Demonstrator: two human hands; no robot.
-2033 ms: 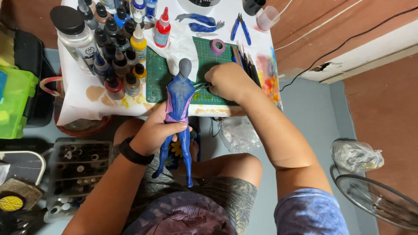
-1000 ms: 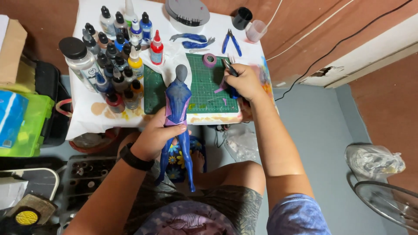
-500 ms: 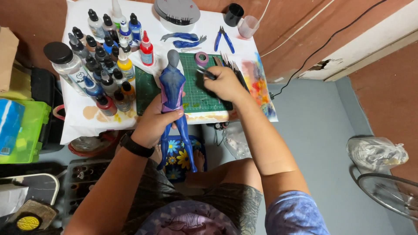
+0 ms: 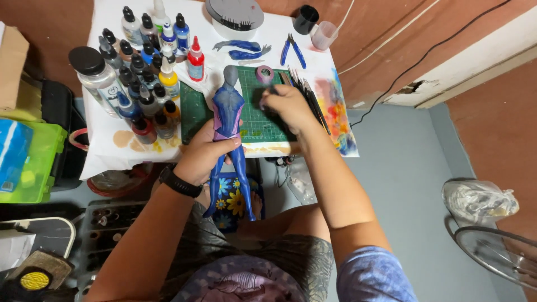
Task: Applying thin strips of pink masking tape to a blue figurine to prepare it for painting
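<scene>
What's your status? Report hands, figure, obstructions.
Left hand gripping blue figure at the waist, upright over green cutting mat. Right hand closed on mat beside brushes. Paint bottles crowd left.

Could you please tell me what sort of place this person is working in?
Probably a home hobby corner for painting model figures: a small table crowded with paint bottles, a green cutting mat, and a blue figure in the left hand.

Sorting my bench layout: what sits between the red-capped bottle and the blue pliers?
In the head view, two loose blue figure arms lie on the white sheet between the red-capped bottle and the blue pliers.
</scene>
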